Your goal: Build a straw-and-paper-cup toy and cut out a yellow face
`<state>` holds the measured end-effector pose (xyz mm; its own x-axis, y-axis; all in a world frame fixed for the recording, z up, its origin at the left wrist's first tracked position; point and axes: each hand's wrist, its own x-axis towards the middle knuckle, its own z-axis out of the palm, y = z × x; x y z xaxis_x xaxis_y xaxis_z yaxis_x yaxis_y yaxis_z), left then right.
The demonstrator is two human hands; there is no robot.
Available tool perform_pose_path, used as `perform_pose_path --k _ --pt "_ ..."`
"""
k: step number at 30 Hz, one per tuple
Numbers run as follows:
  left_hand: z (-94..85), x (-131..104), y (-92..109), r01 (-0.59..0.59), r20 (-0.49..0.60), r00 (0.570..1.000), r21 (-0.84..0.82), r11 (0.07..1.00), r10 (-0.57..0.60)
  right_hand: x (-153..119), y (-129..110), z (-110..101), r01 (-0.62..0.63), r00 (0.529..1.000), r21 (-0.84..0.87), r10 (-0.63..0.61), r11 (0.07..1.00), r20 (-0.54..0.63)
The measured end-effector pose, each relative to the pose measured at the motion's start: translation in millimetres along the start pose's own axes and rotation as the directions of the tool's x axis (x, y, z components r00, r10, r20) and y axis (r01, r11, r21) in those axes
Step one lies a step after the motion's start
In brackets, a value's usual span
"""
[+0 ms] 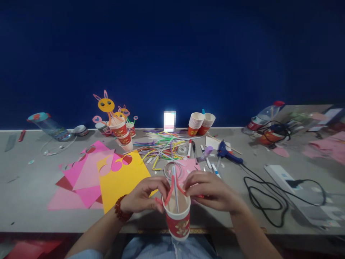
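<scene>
The paper cup (178, 226) is between my two hands, nearly upright, its mouth facing up and its base down by the front edge of the surface (88, 221); I can't tell whether anything bears it from below. My left hand (145, 194) is closed on one coral stem (169, 196) at the left rim, thumb under fingers. My right hand (212, 190) is closed on the other coral stem (180, 187) at the right rim, though my fingers partly hide that pinch. The stems meet above the mouth and splay outward; a grey stem (176, 194) stands between them, its long axis close to the cup's. Both hands are about equally near the cup.

Just beyond my grip lie a ring-shaped roll (165, 172) and pink paper (190, 165). The yellow sheet (121, 180) reaches in beside my left wrist; to my right, the glue gun's black cable (269, 223) loops well apart from my hand.
</scene>
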<state>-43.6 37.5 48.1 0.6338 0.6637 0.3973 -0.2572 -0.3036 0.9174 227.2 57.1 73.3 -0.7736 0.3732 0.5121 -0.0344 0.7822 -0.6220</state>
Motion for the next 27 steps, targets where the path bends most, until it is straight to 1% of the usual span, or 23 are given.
perform_pose_path --k 3,5,8,14,17,21,23,27 --pt "-6.5 1 4 -0.018 0.092 0.996 0.084 0.996 0.01 0 -3 0 -0.008 1.0 -0.021 0.008 1.0 0.011" --pt "-9.5 1 6 -0.001 0.118 0.993 0.112 0.994 -0.012 1 -4 0 -0.007 1.0 -0.036 0.008 0.999 0.011" --pt "-10.3 2 7 0.008 0.118 0.993 0.116 0.993 -0.022 2 -6 0 -0.005 1.0 -0.063 0.005 0.998 0.011" --pt "-6.4 0 2 -0.018 0.108 0.994 0.104 0.994 0.006 1 -7 2 0.01 0.999 -0.065 -0.008 0.998 0.034" --pt "-7.4 0 4 -0.02 0.139 0.99 0.126 0.992 0.002 1 -7 2 0.012 0.999 -0.069 -0.01 0.998 0.036" --pt "-10.6 3 9 -0.025 0.205 0.979 0.182 0.983 -0.013 1 -5 1 0.003 1.0 -0.076 -0.001 0.997 0.024" --pt "-11.7 4 8 -0.028 0.212 0.977 0.185 0.982 -0.013 1 -4 1 0.001 1.0 -0.069 0.001 0.998 0.024" --pt "-13.1 5 5 -0.024 0.207 0.978 0.135 0.991 -0.004 0 -3 1 0.011 1.0 -0.059 -0.01 0.998 0.017"
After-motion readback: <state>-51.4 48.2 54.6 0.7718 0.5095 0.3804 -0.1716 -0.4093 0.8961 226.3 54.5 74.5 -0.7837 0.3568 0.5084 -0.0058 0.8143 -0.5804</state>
